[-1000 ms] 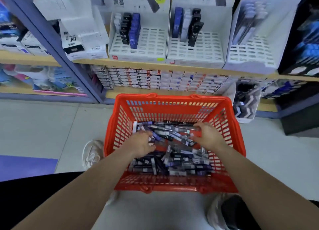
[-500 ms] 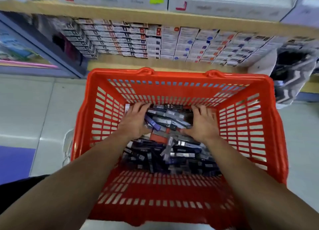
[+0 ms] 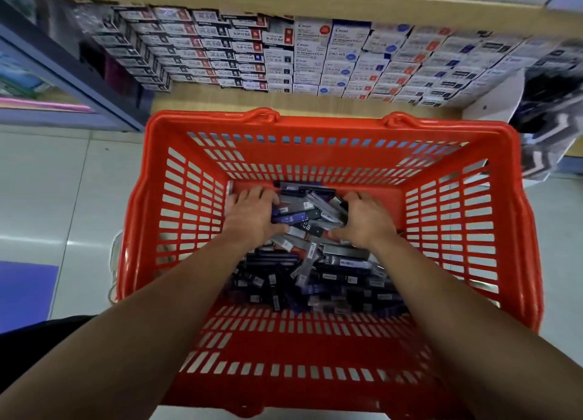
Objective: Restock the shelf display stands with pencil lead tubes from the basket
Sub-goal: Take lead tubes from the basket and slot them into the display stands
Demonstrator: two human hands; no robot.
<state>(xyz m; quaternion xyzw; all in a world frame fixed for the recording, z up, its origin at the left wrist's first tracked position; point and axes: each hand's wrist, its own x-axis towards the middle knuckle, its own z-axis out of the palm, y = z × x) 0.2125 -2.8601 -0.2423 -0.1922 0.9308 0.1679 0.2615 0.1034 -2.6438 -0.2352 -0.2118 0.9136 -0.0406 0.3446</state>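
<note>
A red plastic basket (image 3: 176,217) stands on the floor below me, holding a heap of several black, grey and purple pencil lead tubes (image 3: 315,277). Both my hands are deep inside it at the far end of the heap. My left hand (image 3: 249,214) curls its fingers and thumb round a bunch of tubes, a purple one on top. My right hand (image 3: 366,221) curls round tubes from the other side. The display stands on the upper shelf are out of view.
Behind the basket a wooden shelf (image 3: 284,99) carries rows of stacked small boxes (image 3: 315,60). A white holder with dark items (image 3: 549,129) stands at the right. Pale floor tiles (image 3: 63,183) lie to the left, with a purple mat (image 3: 22,293).
The view has tilted down and closer to the basket, so the display stands left the frame. Both hands moved to the far end of the heap and closed round tubes.
</note>
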